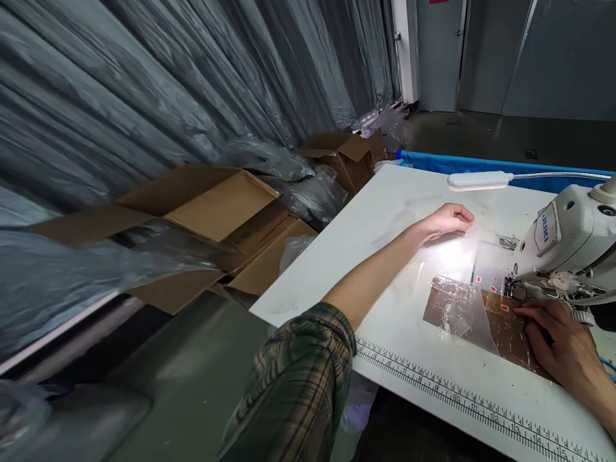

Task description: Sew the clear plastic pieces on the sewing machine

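My left hand [447, 221] is over the white sewing table under bright light, its fingers curled in; whether something thin sits between them is hidden. Close to the needle area of the white sewing machine [553, 237], my right hand [561, 340] rests with fingers apart on a brown sheet [513, 330]. Glossy clear plastic film [455, 305] covers the brown sheet's left part. Small red marks on pale patches [494, 289] show beside the machine's foot.
A printed ruler [457, 398] runs along the front of the white table [332, 276]. Over the table's far side reaches a lamp [480, 181] on a bendable neck. Open cardboard boxes [221, 205] and plastic wrap [312, 192] lie left of it, below a grey curtain [192, 77].
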`<action>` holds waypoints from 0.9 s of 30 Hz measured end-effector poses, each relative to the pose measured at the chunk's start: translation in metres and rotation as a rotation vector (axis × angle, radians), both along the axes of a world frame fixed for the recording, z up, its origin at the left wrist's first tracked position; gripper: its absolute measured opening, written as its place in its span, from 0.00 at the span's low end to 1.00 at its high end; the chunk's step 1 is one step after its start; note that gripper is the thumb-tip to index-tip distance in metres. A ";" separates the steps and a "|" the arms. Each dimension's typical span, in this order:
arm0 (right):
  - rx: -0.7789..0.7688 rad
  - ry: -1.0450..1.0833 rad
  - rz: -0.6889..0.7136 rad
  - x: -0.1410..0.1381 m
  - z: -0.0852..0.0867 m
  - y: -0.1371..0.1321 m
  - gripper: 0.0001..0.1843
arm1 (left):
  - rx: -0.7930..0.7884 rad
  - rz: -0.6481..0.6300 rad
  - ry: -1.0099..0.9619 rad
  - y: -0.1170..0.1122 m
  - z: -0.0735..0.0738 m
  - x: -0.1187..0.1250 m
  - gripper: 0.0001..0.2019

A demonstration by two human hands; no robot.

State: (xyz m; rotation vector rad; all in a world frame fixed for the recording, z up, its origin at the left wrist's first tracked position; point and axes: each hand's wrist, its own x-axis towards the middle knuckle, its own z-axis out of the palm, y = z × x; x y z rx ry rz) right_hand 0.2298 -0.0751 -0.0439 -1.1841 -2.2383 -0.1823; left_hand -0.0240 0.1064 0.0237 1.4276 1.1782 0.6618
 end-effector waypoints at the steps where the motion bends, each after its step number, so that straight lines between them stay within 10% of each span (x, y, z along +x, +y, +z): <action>1: -0.012 0.007 -0.001 0.000 0.000 0.000 0.15 | 0.103 -0.008 0.098 -0.002 0.004 -0.001 0.06; 8: -0.071 0.023 -0.031 0.002 0.000 0.000 0.17 | 0.472 -0.279 0.571 -0.057 0.029 0.004 0.24; 17: -0.171 0.124 -0.025 -0.007 0.011 -0.006 0.16 | 0.559 -0.278 0.736 -0.154 -0.012 0.004 0.15; 23: -0.416 0.445 0.104 -0.019 0.044 -0.022 0.16 | 0.580 -0.572 0.288 -0.186 -0.005 0.008 0.07; 27: -0.743 0.580 0.351 -0.028 0.075 -0.035 0.30 | 0.249 -0.804 -0.062 -0.204 0.026 0.009 0.07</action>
